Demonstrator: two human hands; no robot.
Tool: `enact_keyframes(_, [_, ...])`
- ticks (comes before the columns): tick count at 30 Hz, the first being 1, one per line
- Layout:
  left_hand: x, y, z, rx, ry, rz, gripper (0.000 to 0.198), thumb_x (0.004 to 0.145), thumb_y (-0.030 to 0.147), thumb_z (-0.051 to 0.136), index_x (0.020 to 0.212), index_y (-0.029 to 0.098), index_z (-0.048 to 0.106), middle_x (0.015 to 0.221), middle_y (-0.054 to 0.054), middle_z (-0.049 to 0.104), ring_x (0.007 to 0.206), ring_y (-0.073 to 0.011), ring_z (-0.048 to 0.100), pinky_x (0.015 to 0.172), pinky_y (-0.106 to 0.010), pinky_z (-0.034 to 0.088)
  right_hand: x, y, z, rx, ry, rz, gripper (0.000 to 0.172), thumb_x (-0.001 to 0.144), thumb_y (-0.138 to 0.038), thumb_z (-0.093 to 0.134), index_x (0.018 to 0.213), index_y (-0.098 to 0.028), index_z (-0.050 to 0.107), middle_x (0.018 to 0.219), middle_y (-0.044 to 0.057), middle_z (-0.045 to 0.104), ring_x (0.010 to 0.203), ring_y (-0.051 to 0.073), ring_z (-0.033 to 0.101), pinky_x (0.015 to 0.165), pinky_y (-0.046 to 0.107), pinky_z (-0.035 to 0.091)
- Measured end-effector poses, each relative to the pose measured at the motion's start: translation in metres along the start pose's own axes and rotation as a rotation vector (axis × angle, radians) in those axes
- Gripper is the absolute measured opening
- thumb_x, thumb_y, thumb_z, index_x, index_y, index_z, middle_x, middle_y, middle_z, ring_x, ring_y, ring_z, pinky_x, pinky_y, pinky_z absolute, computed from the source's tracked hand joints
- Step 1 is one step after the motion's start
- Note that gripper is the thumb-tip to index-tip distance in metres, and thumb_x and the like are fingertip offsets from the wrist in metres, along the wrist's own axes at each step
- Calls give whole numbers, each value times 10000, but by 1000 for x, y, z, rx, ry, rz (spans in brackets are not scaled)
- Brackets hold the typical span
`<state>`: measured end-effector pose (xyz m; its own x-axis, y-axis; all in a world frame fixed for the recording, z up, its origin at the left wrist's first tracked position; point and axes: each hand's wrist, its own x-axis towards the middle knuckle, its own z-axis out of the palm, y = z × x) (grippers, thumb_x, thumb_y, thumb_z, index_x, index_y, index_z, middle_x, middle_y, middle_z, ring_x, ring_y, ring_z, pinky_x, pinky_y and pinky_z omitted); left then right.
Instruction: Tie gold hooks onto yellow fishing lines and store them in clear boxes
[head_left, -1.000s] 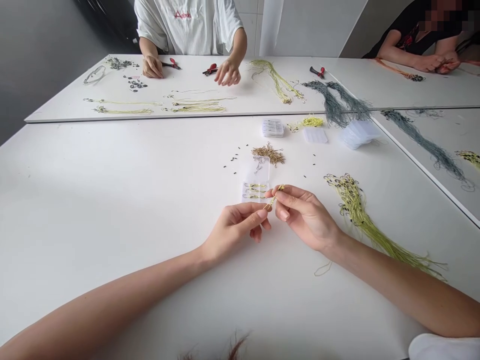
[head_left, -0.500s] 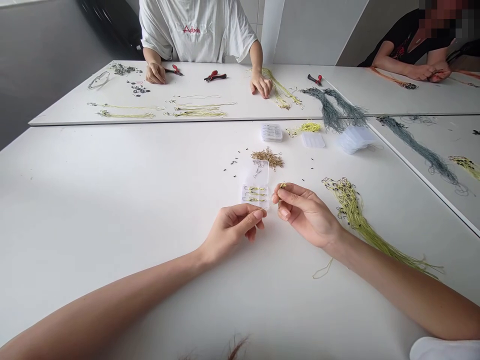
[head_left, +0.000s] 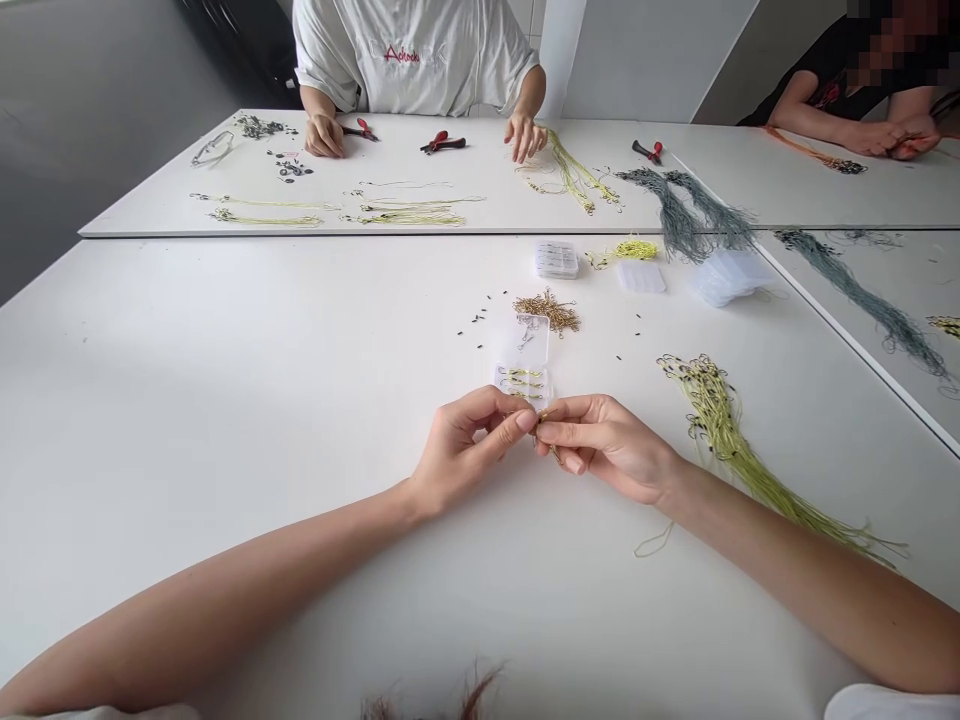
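Note:
My left hand (head_left: 472, 440) and my right hand (head_left: 611, 450) meet fingertip to fingertip above the table, in front of an open clear box. Between their pinched fingers is a small fishing hook rig (head_left: 555, 455) with a dark, yellowish end; the fingers hide most of it. Three or so yellow hook rigs (head_left: 521, 382) lie in slots of the clear plastic box (head_left: 501, 376), partly behind my left hand. The raised lid (head_left: 534, 345) holds small metal pieces. To the right of my right hand lies a bundle of yellow-green hooked lines (head_left: 739, 460).
Brass-coloured swivels (head_left: 551, 310) lie heaped behind the box, with tiny black bits around. Farther back are stacked clear boxes (head_left: 556, 260), clear lids (head_left: 727, 278) and grey-green line bundles (head_left: 679, 215). A co-worker in a white shirt sits opposite, near pliers (head_left: 442, 143); another person sits far right.
My right hand has moved left and slightly down with the rig, so its fingertips now touch those of my left hand. The whole view has shifted a little.

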<state>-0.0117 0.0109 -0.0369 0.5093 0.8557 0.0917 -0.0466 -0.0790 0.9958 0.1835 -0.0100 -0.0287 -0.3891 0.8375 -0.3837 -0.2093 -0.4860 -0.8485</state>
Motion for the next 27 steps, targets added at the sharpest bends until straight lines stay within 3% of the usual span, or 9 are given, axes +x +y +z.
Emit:
enact_keyframes(6, [1,1,2,-54,-19,-14,206,910,326,592,834,135,609,767,-44,641,665,-130,595,582,-244,413,0,2,3,-23,-55,-2,151,743,-276,767,857,-179,749,719,21,682,474,68,461,483,254,337])
enact_keyframes(11, [2,4,-1,-51,67,-126,237,920,366,564,982,154,648,772,-24,605,628,-102,504,595,-230,428,1,1,2,35,0,-56,103,769,-280,745,795,-182,731,734,10,668,484,64,457,512,260,342])
enact_keyframes(17, [2,6,1,-1,-30,-143,247,902,375,578,911,140,653,908,-73,653,715,-129,504,632,-239,424,3,2,0,120,72,-109,84,771,-277,743,797,-197,731,777,-5,636,535,77,464,567,276,346])
enact_keyframes(27, [2,1,0,51,-70,-135,254,904,371,586,898,128,658,775,-50,628,667,-125,466,605,-253,383,5,7,3,189,92,-120,86,744,-266,761,787,-198,731,727,-16,592,550,81,417,568,279,325])
